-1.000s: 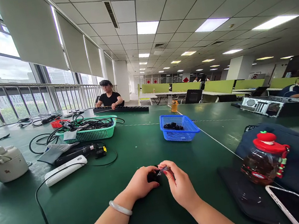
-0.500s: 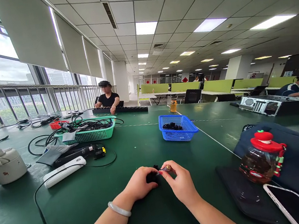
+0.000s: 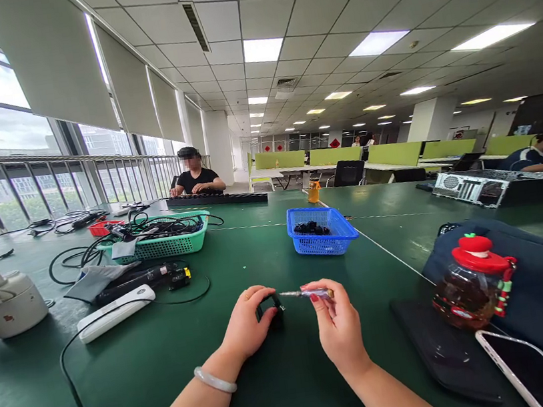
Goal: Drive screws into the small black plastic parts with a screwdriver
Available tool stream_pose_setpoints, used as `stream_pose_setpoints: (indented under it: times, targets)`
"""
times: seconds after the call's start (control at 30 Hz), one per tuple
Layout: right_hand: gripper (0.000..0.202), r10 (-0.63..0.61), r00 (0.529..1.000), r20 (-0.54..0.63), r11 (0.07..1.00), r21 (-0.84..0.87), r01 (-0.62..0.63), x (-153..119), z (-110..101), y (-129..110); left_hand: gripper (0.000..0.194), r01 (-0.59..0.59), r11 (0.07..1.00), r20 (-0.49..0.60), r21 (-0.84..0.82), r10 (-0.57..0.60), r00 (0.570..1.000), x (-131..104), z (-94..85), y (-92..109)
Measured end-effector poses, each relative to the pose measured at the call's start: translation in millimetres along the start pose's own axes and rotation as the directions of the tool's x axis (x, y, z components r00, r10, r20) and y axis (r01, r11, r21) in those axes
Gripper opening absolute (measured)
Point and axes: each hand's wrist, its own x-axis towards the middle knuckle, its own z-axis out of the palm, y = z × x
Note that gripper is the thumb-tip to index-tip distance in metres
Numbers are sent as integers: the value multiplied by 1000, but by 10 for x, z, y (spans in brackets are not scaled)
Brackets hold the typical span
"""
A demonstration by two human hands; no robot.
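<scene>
My left hand [image 3: 248, 322] is closed around a small black part [image 3: 273, 313], fingers over its top and thumb at its near side. What kind of part it is I cannot make out, since the fingers cover much of it. In my right hand [image 3: 339, 322] is a screwdriver [image 3: 320, 292] with a clear handle, held between thumb and fingers. Its thin metal shaft points left at the black part, the tip close to its upper right edge. Whether tip and part touch I cannot tell. Beyond the hands stands a blue basket [image 3: 325, 246] with small black pieces [image 3: 311, 228] inside.
A green basket [image 3: 166, 246] of tangled cables, a white power bank-like bar [image 3: 116, 313] and a white jug [image 3: 7, 304] lie left. At right are a red-lidded jar [image 3: 470, 287], a black pouch [image 3: 444, 354] and a phone [image 3: 532, 369]. A person [image 3: 196, 177] sits across the table.
My right hand has drawn back to the right with the screwdriver, baring its shaft. My left hand has tilted the black part, showing more of it. The person opposite has pulled back a hand.
</scene>
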Motion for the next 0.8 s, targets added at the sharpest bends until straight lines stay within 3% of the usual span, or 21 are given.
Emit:
stream_pose_setpoints:
  times: [0.1, 0.23, 0.4, 0.53, 0.6, 0.67, 0.8]
  targets:
    - [16, 26, 999, -22, 995, -98, -29, 17, -11, 79, 32, 103, 984, -109, 148, -87, 990, 8, 12, -54]
    - [18, 117, 992, 40, 980, -165, -108, 32, -4, 232, 31, 213, 935, -61, 285, -204, 977, -11, 19, -96]
    - [16, 156, 986, 65, 980, -139, -146, 22, 11, 262, 34, 153, 930, 18, 334, -168, 986, -26, 26, -66]
    - [14, 148, 979, 139, 985, -114, -133, -7, 31, 176, 34, 69, 962, 34, 264, -81, 996, -35, 30, -14]
    - [13, 150, 972, 179, 986, -100, -133, -18, 39, 141, 28, 9, 982, 88, 189, -26, 996, -51, 42, 5]
    - [12, 149, 969, 196, 988, -74, -137, -23, 43, 122, 36, -39, 990, 164, 138, 16, 986, -71, 61, 17]
    - [11, 133, 975, 180, 991, -48, -126, -14, 41, 126, 37, -69, 986, 267, 151, 27, 963, -93, 87, 31]
